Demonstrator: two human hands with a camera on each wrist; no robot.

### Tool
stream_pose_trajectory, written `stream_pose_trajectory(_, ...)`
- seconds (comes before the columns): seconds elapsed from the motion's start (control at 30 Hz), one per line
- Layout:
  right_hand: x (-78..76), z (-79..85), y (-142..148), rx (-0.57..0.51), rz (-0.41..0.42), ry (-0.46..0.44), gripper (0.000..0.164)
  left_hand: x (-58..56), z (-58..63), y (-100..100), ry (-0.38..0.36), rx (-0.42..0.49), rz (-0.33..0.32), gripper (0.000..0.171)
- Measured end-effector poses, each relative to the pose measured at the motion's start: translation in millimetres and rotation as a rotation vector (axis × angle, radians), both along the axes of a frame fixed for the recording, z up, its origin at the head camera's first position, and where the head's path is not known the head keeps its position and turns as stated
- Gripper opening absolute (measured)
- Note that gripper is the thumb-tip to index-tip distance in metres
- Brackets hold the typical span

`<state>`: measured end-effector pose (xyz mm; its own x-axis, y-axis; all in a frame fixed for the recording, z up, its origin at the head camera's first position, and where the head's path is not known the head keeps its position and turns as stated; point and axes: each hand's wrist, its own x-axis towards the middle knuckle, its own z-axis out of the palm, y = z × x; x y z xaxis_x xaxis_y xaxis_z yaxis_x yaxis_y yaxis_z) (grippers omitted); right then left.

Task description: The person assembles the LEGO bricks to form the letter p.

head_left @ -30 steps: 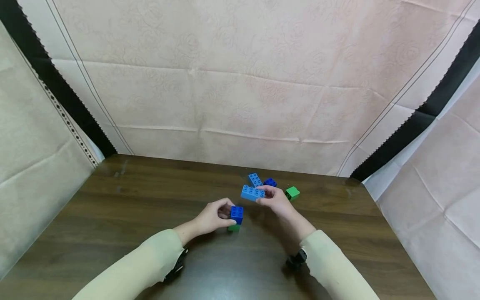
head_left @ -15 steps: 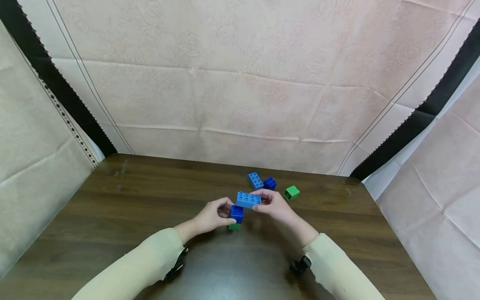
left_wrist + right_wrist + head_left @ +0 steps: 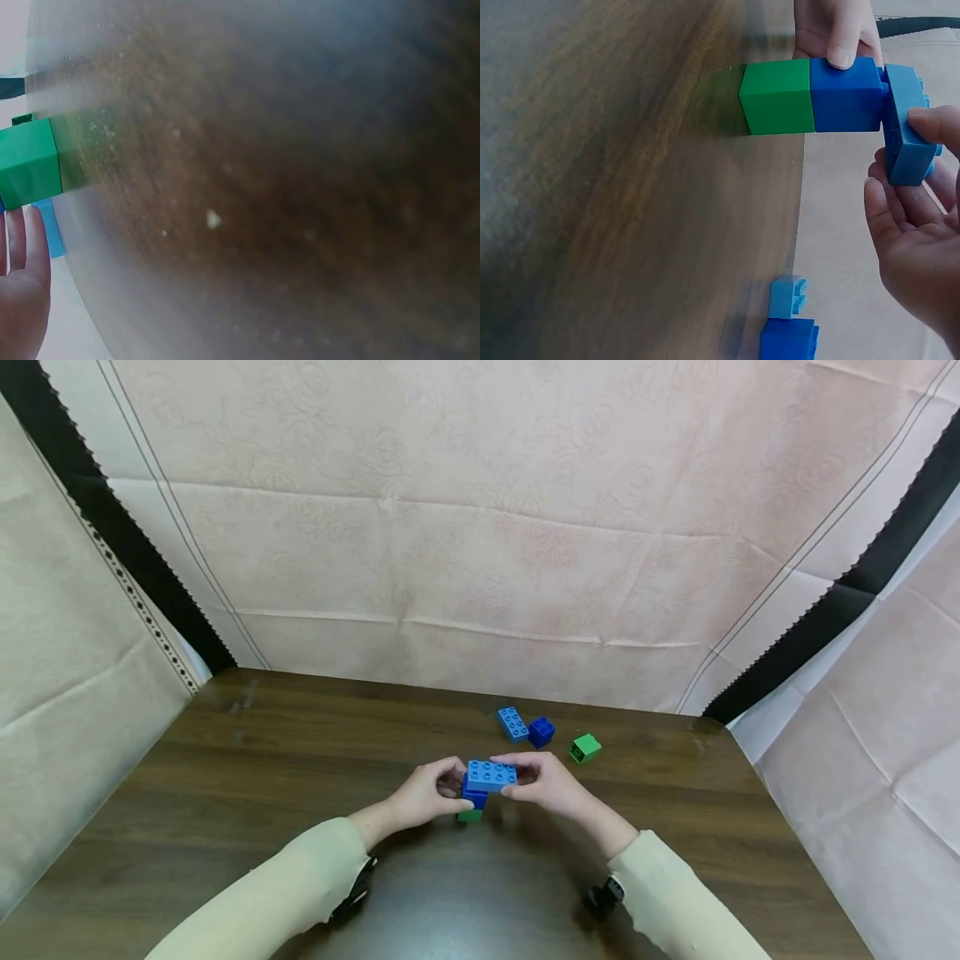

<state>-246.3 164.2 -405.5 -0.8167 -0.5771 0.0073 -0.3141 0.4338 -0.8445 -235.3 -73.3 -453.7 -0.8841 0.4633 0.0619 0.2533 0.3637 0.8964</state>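
The right hand's thumb and fingers pinch a light blue eight-stud brick [image 3: 491, 775] by its right end, while the left hand [image 3: 429, 793] holds the dark blue square brick [image 3: 474, 798] below it, its thumb against one side. That dark blue brick stands on a green brick [image 3: 470, 817], which rests on the table.

The light blue brick has just come nearer and further left, out of the air beside the stack and over the dark blue brick's top. Its left end covers part of that top and the rest juts out to the right. In the right wrist view it sits aslant, with dark blue studs showing in the gap, so I judge it to be lined up but not pressed home.

The left hand keeps its place, steadying the stack from the left. The right hand [image 3: 543, 783] reaches in from the right, level with the upper brick. Both forearms, in pale sleeves [image 3: 281, 885], slant inward from the near corners.

Further off, a second light blue brick [image 3: 513, 724] lies close beside a spare dark blue brick [image 3: 541, 732]; right of them, a loose green brick [image 3: 585, 748] lies tipped on the wood-grain table [image 3: 337, 727].
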Motion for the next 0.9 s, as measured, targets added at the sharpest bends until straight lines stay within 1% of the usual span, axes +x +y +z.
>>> stream_pose_trajectory(0.37,0.0,5.8,-1.5,0.07,0.053,0.084,0.041,-0.6,0.5,0.6,0.011,0.001,-0.011,0.029)
stream_pose_trajectory(0.4,0.6,6.3,-1.5,0.074,0.058,0.09,0.041,-0.6,0.7,0.5,0.012,0.002,-0.014,0.029)
stream_pose_trajectory(0.47,7.0,14.0,-3.8,0.089,0.067,0.098,0.041,-0.5,0.6,0.4,0.012,0.003,-0.017,0.029)
stream_pose_trajectory(0.63,8.8,11.0,-4.9,0.116,0.084,0.143,0.042,-0.8,-0.2,0.0,0.01,0.006,-0.022,0.03)
stream_pose_trajectory(0.7,4.0,2.8,-3.4,0.113,0.083,0.158,0.042,-0.9,-0.3,-0.2,0.009,0.007,-0.02,0.03)
stream_pose_trajectory(0.9,4.1,2.0,-3.7,0.11,0.074,0.153,0.043,-0.6,1.0,-0.6,0.005,0.013,-0.023,0.03)
